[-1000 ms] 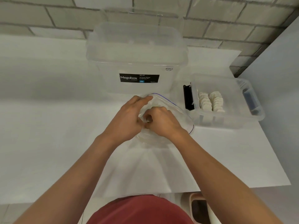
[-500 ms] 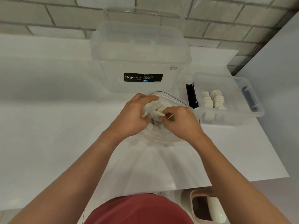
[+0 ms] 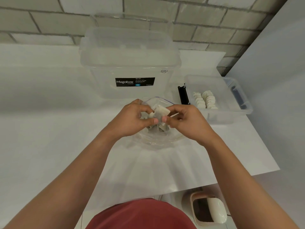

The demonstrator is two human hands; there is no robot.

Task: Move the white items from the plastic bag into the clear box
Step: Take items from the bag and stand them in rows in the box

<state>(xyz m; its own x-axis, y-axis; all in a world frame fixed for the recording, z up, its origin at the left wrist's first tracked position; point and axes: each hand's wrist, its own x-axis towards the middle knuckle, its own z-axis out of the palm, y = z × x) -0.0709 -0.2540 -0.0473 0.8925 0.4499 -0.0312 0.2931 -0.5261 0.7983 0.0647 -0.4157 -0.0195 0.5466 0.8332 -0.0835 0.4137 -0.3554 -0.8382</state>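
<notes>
Pinching one white item [image 3: 160,112] w/ both hands, you've got it just above the plastic bag [image 3: 156,141]. Left hand [image 3: 132,120] & right hand [image 3: 186,123] each nip an edge btwn thumb & fingertip. Let the left go and keep the right pinch light, since it looks soft. Carry it to the clear box [image 3: 231,115] right of the bag and add it to the rows [image 3: 204,100] inside. More pieces lie in the bag. Megabox tub [image 3: 130,63] stands just behind the bag. Black part [image 3: 182,95] sits btwn bag & box, so lift over it.
</notes>
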